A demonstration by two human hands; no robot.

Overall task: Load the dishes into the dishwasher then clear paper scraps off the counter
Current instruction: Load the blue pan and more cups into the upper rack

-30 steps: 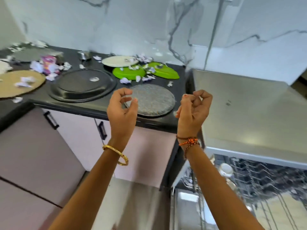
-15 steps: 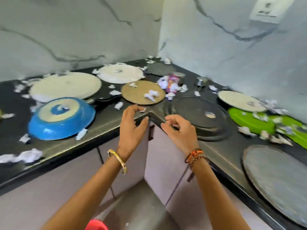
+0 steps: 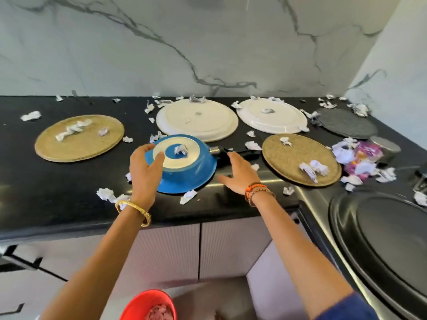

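At the front of a black counter (image 3: 69,211), a person's left hand (image 3: 144,168) rests on the near-left rim of an upturned blue pan (image 3: 191,174), fingers spread and curved over its edge; whether they truly clasp it is hard to make out, since the palm covers that part of the rim. Just right of the pan, the right hand (image 3: 239,173) hangs loose with fingers extended, hovering at the pan's black handle (image 3: 240,154); contact with the handle cannot be told, because the hand hides its near end. 1 crumpled paper scrap (image 3: 181,150) sits on the pan's pale base.

Around the pan, paper scraps (image 3: 106,194) litter the counter. Behind it lie 2 white plates (image 3: 197,120) face down, the nearer one partly covered by the pan. 2 tan round mats stand to either side, the left mat (image 3: 79,137) and the right mat (image 3: 301,159), each carrying scraps. Farther right, a dark speckled plate (image 3: 346,123) lies near the wall corner, beside a purple wrapper (image 3: 362,158) half buried in paper and a small metal cup (image 3: 384,146).

At the right edge, a large black round tray (image 3: 388,245) is cut off by the frame. Below, a red bowl (image 3: 138,303) is partly out of view; its pinkish contents are too blurred to identify.
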